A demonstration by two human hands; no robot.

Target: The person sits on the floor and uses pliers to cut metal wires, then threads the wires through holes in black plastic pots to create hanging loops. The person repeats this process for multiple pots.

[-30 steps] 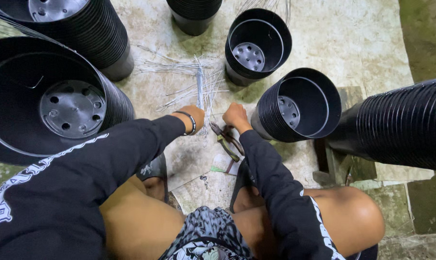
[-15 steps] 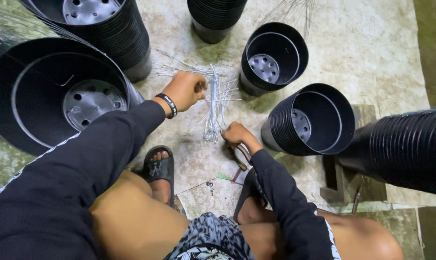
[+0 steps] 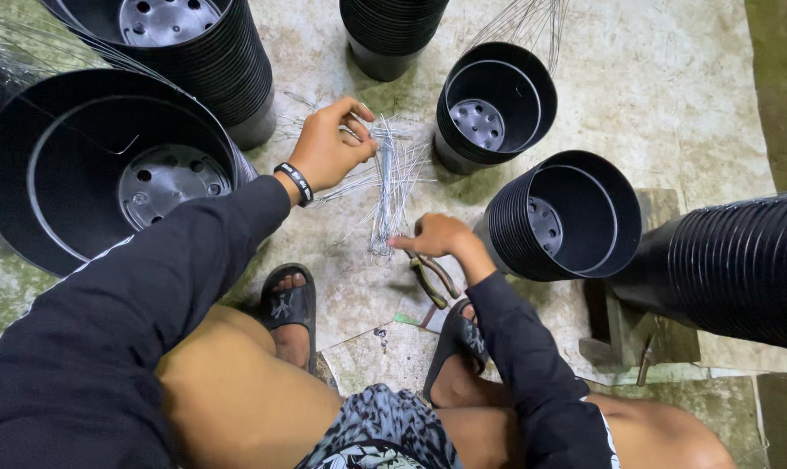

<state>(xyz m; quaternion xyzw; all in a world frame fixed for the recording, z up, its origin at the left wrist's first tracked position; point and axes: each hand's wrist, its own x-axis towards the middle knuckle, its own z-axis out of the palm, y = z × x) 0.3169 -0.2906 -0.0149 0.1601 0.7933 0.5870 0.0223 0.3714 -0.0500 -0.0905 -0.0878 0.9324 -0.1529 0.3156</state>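
My left hand (image 3: 324, 148) has its fingers (image 3: 352, 117) pinched narrow on the upper end of a bundle of thin grey wire lengths (image 3: 385, 187). My right hand (image 3: 437, 236) has its fingers curled onto the lower end of the same bundle, which lies between both hands on the stained concrete floor (image 3: 671, 87). Loose wire strands fan out just beside the left fingers, not yet drawn into the bundle.

A pair of pliers with brown handles (image 3: 433, 278) lies just below the right fingers, not held. Stacks of black ribbed plastic pots (image 3: 541, 217) lie round about, some upright, some on their sides. The one nearest the right fingers shows no wire fitted. In the large pot to my left a thin wire shows near the rim.

Judgement: the work stands early, at gathering wire; any cutting or fitting to pots appears still to do.
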